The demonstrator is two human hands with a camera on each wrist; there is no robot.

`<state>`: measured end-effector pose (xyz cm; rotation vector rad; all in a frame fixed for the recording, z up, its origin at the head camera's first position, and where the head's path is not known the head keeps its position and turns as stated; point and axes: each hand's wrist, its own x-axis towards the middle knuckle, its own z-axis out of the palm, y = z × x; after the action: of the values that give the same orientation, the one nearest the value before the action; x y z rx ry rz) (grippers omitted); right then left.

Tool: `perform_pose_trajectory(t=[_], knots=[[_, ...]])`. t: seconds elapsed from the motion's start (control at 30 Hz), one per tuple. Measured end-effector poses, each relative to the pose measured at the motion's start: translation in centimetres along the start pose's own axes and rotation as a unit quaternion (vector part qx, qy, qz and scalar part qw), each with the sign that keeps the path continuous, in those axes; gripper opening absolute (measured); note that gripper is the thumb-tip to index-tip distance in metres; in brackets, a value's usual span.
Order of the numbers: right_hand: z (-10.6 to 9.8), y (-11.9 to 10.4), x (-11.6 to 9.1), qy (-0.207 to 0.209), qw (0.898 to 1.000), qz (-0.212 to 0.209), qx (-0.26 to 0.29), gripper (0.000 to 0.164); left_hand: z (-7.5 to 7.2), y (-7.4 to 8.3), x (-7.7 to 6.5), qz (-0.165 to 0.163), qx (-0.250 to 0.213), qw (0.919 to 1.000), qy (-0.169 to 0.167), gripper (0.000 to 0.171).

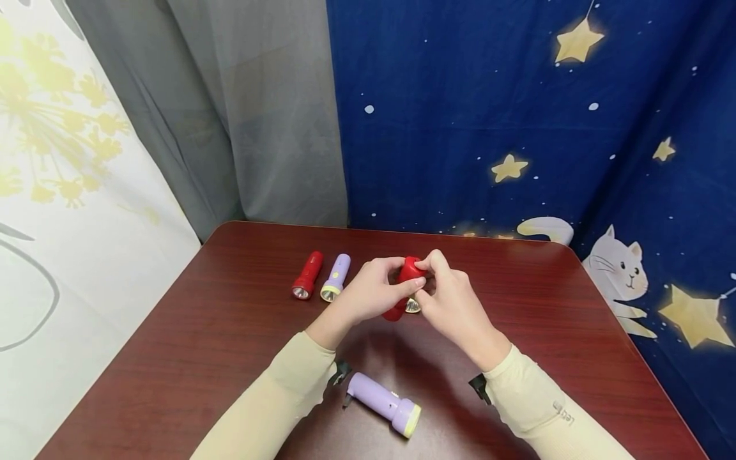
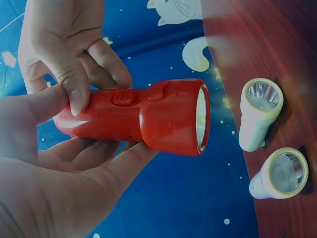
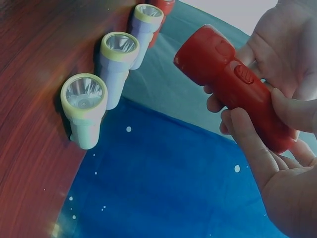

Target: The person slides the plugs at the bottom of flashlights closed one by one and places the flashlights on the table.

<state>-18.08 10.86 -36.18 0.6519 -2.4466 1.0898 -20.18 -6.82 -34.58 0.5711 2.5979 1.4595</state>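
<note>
Both hands hold a red flashlight (image 2: 173, 119) up over the table, its lens end facing right in the left wrist view. My left hand (image 1: 376, 287) grips the body, with fingers curled beneath it. My right hand (image 1: 445, 291) pinches the tail end. In the right wrist view the slide switch (image 3: 244, 74) shows uncovered on the flashlight's side. Behind the hands, the lens of another flashlight (image 1: 413, 306) partly shows; the rest of it is hidden. The right wrist view shows a pale flashlight (image 3: 84, 111) and a lavender one (image 3: 116, 69) with yellowish rims, beyond the hands.
To the left on the dark red wooden table (image 1: 201, 358) lie a smaller red flashlight (image 1: 308, 275) and a lavender flashlight (image 1: 337, 276). A larger lavender flashlight (image 1: 379, 397) lies near the front, between the forearms. Grey and blue star-patterned curtains (image 1: 460, 115) hang behind the table.
</note>
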Motion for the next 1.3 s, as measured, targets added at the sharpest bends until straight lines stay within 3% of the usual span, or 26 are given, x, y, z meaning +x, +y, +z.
perform_pose_trajectory(t=[0.3, 0.47, 0.6, 0.73, 0.83, 0.93, 1.1, 1.3], knots=[[0.2, 0.2, -0.3, -0.044, 0.997, 0.068, 0.011, 0.072, 0.2, -0.1, 0.2, -0.023, -0.075, 0.9964, 0.032, 0.037], [0.8, 0.4, -0.8, -0.073, 0.993, 0.089, -0.008, 0.069, 0.1, 0.0, 0.2, -0.033, -0.119, 0.9905, 0.059, 0.040], [0.9, 0.5, -0.9, -0.068, 0.994, 0.081, -0.012, 0.062, 0.0, 0.1, 0.3, -0.040, -0.120, 0.9901, 0.062, 0.043], [0.6, 0.9, -0.5, -0.070, 0.993, 0.093, -0.012, 0.055, -0.1, -0.1, 0.4, -0.048, -0.087, 0.9928, 0.066, 0.047], [0.0, 1.5, 0.0, -0.080, 0.989, 0.125, -0.026, 0.052, -0.2, -0.2, 0.4, -0.049, -0.045, 0.9955, 0.067, 0.053], [-0.7, 2.9, 0.7, -0.091, 0.982, 0.158, -0.058, 0.050, -0.3, -0.4, 0.3, -0.037, 0.038, 0.9963, 0.069, 0.060], [-1.4, 5.6, 1.8, -0.110, 0.972, 0.189, -0.085, 0.049, 0.1, -1.2, 0.1, -0.016, 0.167, 0.9832, 0.071, 0.064], [-1.8, 8.1, 2.6, -0.141, 0.961, 0.234, -0.049, 0.050, 0.3, -1.5, -0.2, 0.005, 0.213, 0.9763, 0.036, 0.062]])
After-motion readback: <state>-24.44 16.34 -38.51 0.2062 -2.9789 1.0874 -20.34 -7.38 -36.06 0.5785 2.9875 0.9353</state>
